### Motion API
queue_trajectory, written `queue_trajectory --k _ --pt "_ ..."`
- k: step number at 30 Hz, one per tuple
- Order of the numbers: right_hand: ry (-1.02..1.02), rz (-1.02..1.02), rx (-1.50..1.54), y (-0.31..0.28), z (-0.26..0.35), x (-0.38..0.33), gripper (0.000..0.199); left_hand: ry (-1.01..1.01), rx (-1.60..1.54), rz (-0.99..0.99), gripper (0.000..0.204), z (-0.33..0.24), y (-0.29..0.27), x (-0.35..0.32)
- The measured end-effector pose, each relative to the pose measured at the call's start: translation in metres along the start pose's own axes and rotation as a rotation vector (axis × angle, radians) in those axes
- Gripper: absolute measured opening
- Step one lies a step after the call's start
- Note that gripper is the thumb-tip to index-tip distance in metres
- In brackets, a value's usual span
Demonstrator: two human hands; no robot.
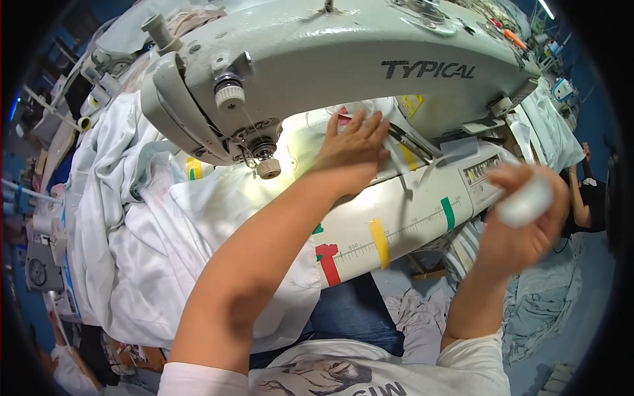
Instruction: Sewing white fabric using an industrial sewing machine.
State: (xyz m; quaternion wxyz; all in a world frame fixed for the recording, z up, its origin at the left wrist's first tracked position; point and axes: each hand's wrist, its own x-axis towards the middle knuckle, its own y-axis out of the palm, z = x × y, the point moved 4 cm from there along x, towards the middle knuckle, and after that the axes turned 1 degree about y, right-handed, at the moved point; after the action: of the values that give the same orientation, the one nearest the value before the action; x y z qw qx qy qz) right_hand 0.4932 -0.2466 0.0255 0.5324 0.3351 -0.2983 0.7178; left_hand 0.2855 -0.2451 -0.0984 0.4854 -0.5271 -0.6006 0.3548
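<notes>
My left hand (353, 155) lies palm down under the arm of a cream sewing machine (317, 72), fingers stretched out on the lit bed. By its fingertips is a small white and red piece (343, 116), partly covered. A slender dark metal tool (406, 140) lies right beside the hand; its kind is unclear. My right hand (508, 231) is raised off the bed's right end, smeared by motion. Its fingers curl about a blurred white thing (525, 201) that I cannot make out. White fabric (218, 264) drapes over the left part of the bed, below the needle area.
Coloured tape strips, one of them yellow (379, 243), mark the ruler along the bed's front edge. More white cloth (105, 198) heaps at the left. Pale garments (545, 310) lie low on the right. Another person (584, 198) is at the far right.
</notes>
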Motion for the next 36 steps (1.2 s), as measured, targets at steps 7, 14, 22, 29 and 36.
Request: queue_trajectory --k 7,14,22,29,36 --pt "-0.501 -0.479 -0.866 -0.143 0.116 -0.033 0.046 -0.200 0.016 -0.007 0.054 0.009 -0.007 0.017" --pt "0.363 0.583 -0.439 0.010 0.047 -0.044 0.017 -0.068 0.198 -0.219 0.052 -0.036 -0.033 -0.048" --pt "0.165 0.971 -0.249 0.119 0.029 -0.071 0.016 0.102 -0.237 -0.203 0.046 -0.048 -0.106 -0.172" --pt "0.119 0.895 -0.240 0.168 -0.008 -0.069 0.012 0.059 -0.067 -0.145 0.029 0.035 -0.097 -0.182" --pt "-0.149 0.886 -0.465 0.175 -0.047 -0.051 0.019 0.198 0.150 -0.138 0.011 0.080 -0.099 -0.169"
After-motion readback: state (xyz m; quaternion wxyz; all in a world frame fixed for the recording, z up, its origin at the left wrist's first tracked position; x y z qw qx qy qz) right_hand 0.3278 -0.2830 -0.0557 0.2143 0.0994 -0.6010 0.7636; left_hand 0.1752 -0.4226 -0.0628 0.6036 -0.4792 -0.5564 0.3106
